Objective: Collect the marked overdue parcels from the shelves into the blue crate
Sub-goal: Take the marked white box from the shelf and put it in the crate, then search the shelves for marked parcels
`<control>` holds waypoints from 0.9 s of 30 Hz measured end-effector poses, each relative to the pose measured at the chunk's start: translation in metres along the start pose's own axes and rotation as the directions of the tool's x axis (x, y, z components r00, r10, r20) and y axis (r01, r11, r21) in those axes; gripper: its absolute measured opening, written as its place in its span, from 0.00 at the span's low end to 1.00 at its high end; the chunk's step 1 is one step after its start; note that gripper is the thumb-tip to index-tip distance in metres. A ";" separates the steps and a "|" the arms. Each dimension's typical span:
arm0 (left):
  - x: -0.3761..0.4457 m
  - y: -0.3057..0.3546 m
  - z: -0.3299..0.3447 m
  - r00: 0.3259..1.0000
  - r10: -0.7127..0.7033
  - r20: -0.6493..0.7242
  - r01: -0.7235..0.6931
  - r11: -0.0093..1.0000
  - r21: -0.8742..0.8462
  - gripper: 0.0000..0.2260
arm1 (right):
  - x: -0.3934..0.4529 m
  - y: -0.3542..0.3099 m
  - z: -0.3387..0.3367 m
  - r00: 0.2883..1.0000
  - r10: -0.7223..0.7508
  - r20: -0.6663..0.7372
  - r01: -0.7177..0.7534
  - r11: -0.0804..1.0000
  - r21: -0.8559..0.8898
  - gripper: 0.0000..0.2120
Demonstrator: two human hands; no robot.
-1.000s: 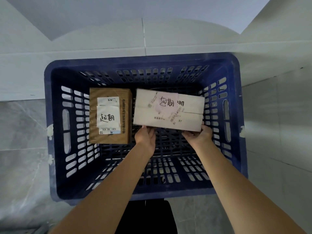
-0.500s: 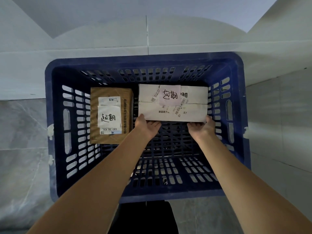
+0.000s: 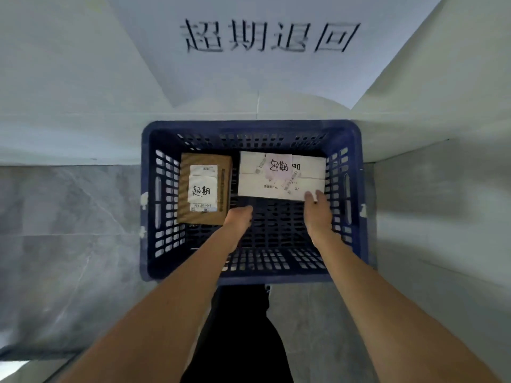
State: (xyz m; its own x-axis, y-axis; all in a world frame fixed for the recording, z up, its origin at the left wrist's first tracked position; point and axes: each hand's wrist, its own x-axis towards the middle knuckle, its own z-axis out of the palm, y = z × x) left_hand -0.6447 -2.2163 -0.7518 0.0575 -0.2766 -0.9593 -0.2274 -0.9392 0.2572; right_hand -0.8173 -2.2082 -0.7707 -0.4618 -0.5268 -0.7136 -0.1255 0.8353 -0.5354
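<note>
Both hands were down inside the blue crate (image 3: 356,189). Left hand (image 3: 240,217) hung over the crate's slotted floor with its fingers loosely curled and nothing in them, apart from the parcels, just off the near right corner of the brown parcel (image 3: 204,188). Right hand (image 3: 318,210) had its fingers out fairly straight, tips touching the near right corner of the white parcel (image 3: 280,175), not really wrapped around it.

White parcel lay flat in the crate's far right part, close to the right wall, with a pinkish slip on top carrying handwritten characters. Brown parcel lay flat in the crate's far left part, against the left wall, with a white label and a handwritten note on it. A narrow gap separated the two. The crate's near half showed only bare floor grid.

Crate sat on the grey tiled floor, its far wall up against a pale step or ledge. Beyond the crate, a big white sheet (image 3: 271,62) carried large black printed characters. Dark trousers showed just in front of the crate's near rim.
</note>
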 end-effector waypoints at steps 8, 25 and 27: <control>-0.152 0.029 -0.061 0.726 0.674 0.137 -0.425 0.282 0.860 0.28 | -0.119 -0.090 -0.061 0.828 -0.521 0.206 0.519 0.575 -0.632 0.30; -0.385 0.027 -0.124 0.514 0.843 -0.158 -0.292 0.345 0.892 0.30 | -0.312 -0.225 -0.116 0.549 -0.705 0.449 0.761 0.199 -0.618 0.34; -0.406 0.018 -0.130 0.498 0.846 -0.189 -0.280 0.364 0.888 0.30 | -0.331 -0.232 -0.115 0.515 -0.718 0.467 0.779 0.166 -0.604 0.34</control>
State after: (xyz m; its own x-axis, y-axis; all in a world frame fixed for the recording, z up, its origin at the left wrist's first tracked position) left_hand -0.5458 -2.1469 -0.3425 0.0202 -0.9711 -0.2377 -0.9624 -0.0834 0.2586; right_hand -0.7360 -2.2093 -0.3586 0.2624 -0.9452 -0.1943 -0.9112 -0.1764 -0.3723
